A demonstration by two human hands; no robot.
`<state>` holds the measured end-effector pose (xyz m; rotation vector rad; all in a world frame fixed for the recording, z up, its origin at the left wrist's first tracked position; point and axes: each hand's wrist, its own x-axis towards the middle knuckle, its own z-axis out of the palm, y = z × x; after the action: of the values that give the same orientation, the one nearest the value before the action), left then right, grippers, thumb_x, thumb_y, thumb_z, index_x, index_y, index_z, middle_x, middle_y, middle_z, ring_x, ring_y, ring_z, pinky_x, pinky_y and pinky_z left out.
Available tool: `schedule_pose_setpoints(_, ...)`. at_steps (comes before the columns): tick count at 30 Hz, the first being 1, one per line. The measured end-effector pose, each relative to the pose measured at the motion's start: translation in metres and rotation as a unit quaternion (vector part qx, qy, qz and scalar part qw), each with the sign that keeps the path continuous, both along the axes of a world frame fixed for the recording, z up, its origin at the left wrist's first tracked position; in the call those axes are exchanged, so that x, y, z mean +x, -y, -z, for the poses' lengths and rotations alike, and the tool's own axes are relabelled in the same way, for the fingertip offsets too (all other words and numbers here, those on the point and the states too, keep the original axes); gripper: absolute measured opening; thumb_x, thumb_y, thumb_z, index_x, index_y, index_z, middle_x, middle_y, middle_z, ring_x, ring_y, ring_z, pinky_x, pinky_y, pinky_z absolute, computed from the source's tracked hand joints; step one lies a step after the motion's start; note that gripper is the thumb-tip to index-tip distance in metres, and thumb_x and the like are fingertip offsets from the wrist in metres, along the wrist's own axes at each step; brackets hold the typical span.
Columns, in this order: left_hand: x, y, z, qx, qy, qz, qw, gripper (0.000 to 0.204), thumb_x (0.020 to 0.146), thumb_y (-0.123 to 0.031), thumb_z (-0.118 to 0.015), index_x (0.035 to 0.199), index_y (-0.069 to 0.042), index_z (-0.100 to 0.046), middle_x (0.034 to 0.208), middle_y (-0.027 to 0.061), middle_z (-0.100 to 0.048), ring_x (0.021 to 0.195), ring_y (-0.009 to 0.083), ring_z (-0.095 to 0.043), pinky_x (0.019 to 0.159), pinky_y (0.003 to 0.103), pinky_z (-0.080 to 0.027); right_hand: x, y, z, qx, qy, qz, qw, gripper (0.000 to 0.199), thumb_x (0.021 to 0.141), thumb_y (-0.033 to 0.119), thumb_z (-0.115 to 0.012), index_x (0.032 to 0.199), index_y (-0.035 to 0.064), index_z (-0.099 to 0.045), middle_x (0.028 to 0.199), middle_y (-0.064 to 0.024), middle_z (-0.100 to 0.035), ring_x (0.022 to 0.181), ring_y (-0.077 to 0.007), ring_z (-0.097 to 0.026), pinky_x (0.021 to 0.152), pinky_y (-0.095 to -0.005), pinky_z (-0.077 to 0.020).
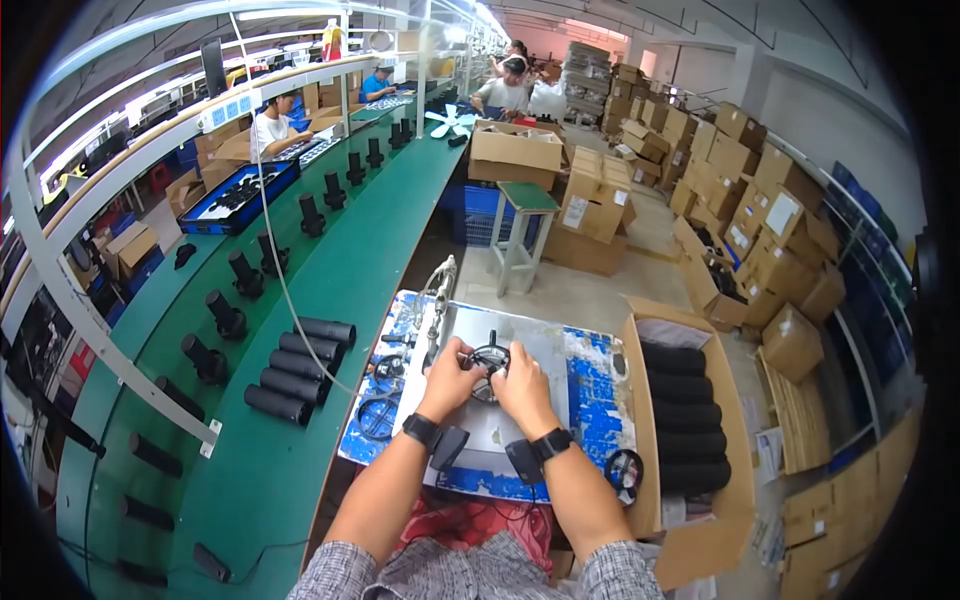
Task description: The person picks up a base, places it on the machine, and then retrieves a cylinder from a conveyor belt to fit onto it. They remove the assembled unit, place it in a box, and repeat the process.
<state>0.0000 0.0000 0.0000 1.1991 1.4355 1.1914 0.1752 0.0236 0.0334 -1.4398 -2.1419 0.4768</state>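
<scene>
Between my two hands is a black ring-shaped part with spokes [490, 354], held over a grey metal plate [540, 345]. My left hand [450, 380] grips the ring's left side, thumb and fingers closed. On the opposite side, my right hand [525, 384] has its fingers wrapped around the edge. A short black stub stands up from the ring's far side. Similar black rings lie on the worn blue-and-white work table: one ring [377, 417] left of the plate and another ring [624, 474] at the right front corner.
Left, a green conveyor belt [370, 240] carries black cylinders [277, 404] and upright black parts. A metal pneumatic fixture [437, 310] stands behind my left hand. An open carton [640, 420] holds black tubes at right. Beyond are a stool [527, 197], stacked boxes and several co-workers.
</scene>
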Motion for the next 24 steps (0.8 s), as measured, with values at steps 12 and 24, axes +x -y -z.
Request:
schedule_pose_setpoints(12,0.02,0.006,0.0,0.105,-0.366,-0.14,0.914,0.037,0.089,-0.028,-0.083,0.119,-0.012,-0.069,0.134,0.0171,-0.057,0.129,0.0401,-0.052,0.098,0.055,-0.043,0.022,-0.03,-0.001,-0.033,0.011,-0.052,0.998,0.058,0.087,0.023,-0.076,0.138,-0.0009,-0.063,0.129,-0.0282,-0.062,0.114,-0.0514,-0.066,0.102,-0.0537,-0.0548)
schedule_pose_setpoints(24,-0.143,0.005,0.009,0.168,-0.448,-0.205,0.854,0.025,0.087,-0.005,-0.076,0.11,-0.014,-0.074,0.115,0.0095,-0.064,0.115,0.0341,-0.061,0.09,0.05,-0.047,0.023,-0.015,0.003,0.081,0.036,-0.103,0.991,0.088,0.075,0.047,-0.09,0.146,0.002,-0.061,0.126,-0.0215,-0.057,0.124,-0.0408,-0.058,0.111,-0.0478,-0.0475)
